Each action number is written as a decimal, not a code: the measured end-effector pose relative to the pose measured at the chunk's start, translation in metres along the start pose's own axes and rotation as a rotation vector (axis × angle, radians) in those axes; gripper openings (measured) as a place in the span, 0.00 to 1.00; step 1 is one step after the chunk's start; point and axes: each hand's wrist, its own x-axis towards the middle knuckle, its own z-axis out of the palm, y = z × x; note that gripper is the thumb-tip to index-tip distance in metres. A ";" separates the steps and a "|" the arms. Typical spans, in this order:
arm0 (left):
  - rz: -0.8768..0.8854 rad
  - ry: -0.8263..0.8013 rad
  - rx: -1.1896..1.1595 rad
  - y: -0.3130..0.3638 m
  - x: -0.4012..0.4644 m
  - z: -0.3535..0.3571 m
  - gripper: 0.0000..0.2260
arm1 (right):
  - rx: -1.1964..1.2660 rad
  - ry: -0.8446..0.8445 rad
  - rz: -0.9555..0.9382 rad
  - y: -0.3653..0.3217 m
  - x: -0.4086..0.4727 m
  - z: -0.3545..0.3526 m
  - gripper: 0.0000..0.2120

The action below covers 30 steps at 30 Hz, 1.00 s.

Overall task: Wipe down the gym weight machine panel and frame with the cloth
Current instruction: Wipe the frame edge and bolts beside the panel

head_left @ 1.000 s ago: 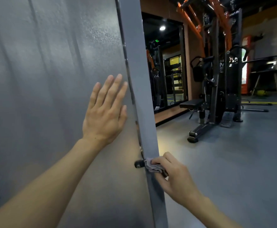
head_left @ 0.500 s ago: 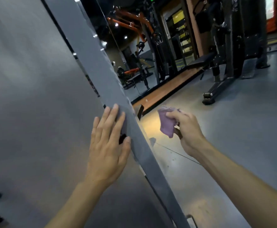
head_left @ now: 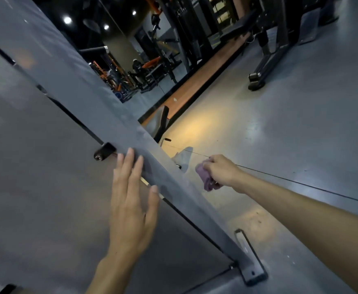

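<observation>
The grey panel [head_left: 36, 177] of the weight machine fills the left of the view. Its grey frame post [head_left: 101, 107] runs diagonally from upper left down to a foot bracket [head_left: 252, 270] on the floor. My left hand [head_left: 131, 200] lies flat with straight fingers across the panel and the post's edge. My right hand [head_left: 222, 172] grips a bunched purple cloth [head_left: 205, 179] just right of the post, apart from it, above the floor.
A black bolt tab [head_left: 103, 151] sticks out of the panel just above my left fingers. A mirror wall [head_left: 144, 60] lies behind the post. Another black weight machine [head_left: 265, 49] stands on the grey floor [head_left: 301, 124] at upper right.
The view has tilted further down towards the post's foot. My right hand with the cloth came off the post and dropped lower beside it. My left hand stays flat on the panel.
</observation>
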 end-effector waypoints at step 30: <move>0.102 -0.693 -0.292 -0.019 -0.094 0.099 0.28 | -0.213 -0.040 0.633 0.246 -0.007 0.008 0.17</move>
